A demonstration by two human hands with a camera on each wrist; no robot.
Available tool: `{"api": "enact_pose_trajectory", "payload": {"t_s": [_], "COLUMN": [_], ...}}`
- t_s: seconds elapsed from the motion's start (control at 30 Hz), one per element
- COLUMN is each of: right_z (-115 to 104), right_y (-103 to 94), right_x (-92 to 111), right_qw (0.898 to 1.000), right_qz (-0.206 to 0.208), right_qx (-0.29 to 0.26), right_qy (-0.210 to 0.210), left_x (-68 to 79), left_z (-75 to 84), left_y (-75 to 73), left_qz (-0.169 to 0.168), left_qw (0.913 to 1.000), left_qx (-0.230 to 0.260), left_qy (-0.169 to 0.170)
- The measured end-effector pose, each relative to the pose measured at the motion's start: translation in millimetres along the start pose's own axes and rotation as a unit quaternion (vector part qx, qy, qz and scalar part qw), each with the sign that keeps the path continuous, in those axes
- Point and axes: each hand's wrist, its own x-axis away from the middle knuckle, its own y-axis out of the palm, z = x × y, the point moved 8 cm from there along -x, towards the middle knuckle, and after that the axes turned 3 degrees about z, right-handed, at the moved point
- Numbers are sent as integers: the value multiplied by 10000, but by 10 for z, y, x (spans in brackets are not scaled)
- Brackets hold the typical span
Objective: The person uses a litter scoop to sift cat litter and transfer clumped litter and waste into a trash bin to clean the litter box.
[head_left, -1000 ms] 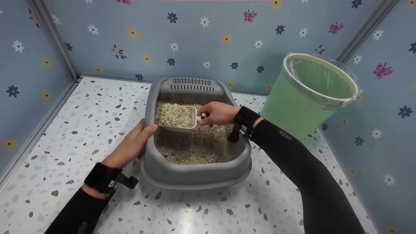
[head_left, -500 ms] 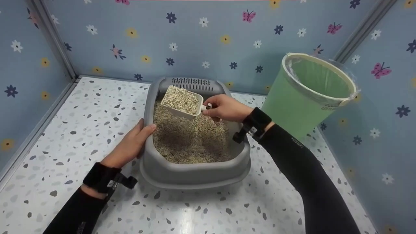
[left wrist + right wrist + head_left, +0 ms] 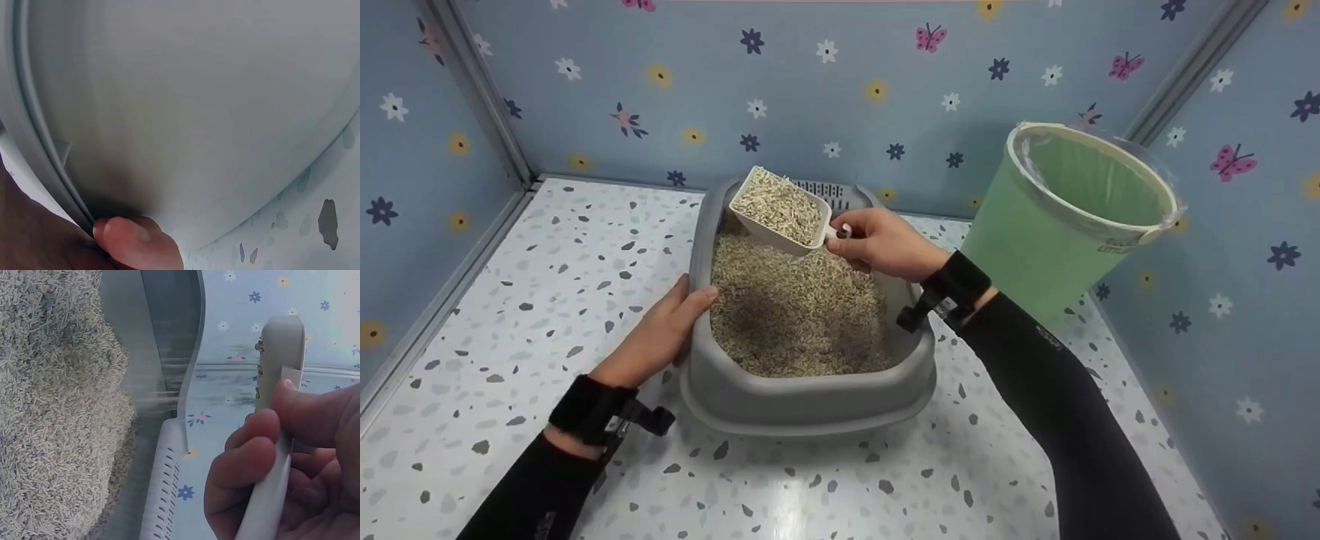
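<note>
A grey litter box holds a bed of pale pellet litter. My left hand grips its left rim, thumb over the edge; in the left wrist view a fingertip lies against the box's outer wall. My right hand pinches the handle of a white litter scoop, raised over the back of the box and tilted. Pellets fill the scoop. The right wrist view shows the scoop edge-on, with streaks of pellets dropping from its slots towards the box.
A green bin with a clear liner stands right of the box, tilted in view. Flower-print walls close in the back and both sides. Speckled white flooring surrounds the box.
My right hand has lifted the loaded scoop from low over the litter to above the box's back, tilting it on the way. My left hand keeps its grip on the rim.
</note>
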Motion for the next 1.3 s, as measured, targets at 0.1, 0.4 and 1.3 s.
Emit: {"api": "enact_pose_trajectory", "payload": {"t_s": [0.1, 0.4, 1.3], "right_z": [-27, -87, -281], "right_y": [-39, -140, -326], "right_x": [10, 28, 117], "right_qw": [9999, 9970, 9874], "right_qz": [160, 689, 1433], "right_qx": [-17, -227, -344], "right_qy": [-32, -275, -579], "left_x": [0, 2, 4], "left_z": [3, -12, -20], "left_y": [-1, 0, -4], "left_qz": [-4, 24, 32], "left_qw": [10000, 10000, 10000], "left_qx": [-8, -8, 11], "left_qy": [-19, 0, -48]}}
